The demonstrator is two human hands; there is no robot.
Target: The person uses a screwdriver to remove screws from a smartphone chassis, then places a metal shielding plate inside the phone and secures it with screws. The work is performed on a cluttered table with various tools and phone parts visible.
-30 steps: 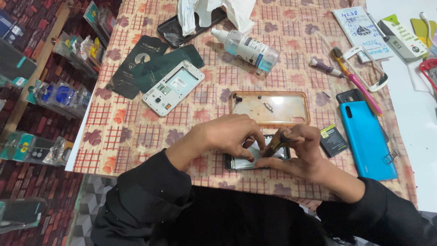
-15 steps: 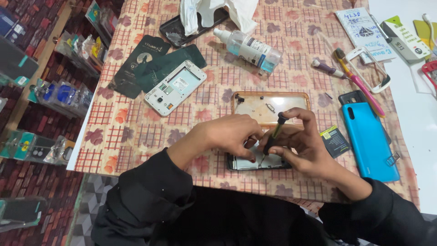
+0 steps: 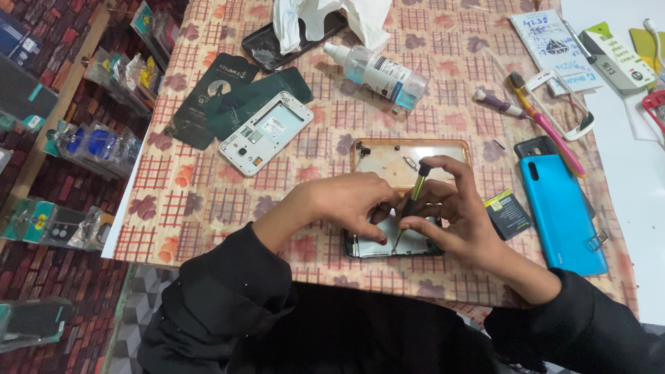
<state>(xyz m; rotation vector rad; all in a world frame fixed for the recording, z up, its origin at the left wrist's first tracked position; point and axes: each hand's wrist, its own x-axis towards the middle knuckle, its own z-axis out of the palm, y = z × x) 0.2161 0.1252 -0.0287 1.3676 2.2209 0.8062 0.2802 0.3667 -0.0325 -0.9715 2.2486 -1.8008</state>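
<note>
While left hand (image 3: 346, 204) steadies opened phone (image 3: 388, 244), right hand (image 3: 454, 215) pinching screwdriver (image 3: 413, 197)

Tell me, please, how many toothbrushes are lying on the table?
1: a pink-handled toothbrush lies at the far right of the patterned cloth, between the spray bottle and the blue phone. Others may be hidden.

Table (image 3: 208, 201) covered with a floral checked cloth, shelves (image 3: 62, 131) of packaged goods seen at left, grey patterned floor (image 3: 135, 312) shown below.

Two hands (image 3: 346, 204) (image 3: 450, 215), one screwdriver (image 3: 413, 197), one spray bottle (image 3: 377, 70), one toothbrush (image 3: 544, 125), one blue phone (image 3: 560, 211).
</note>
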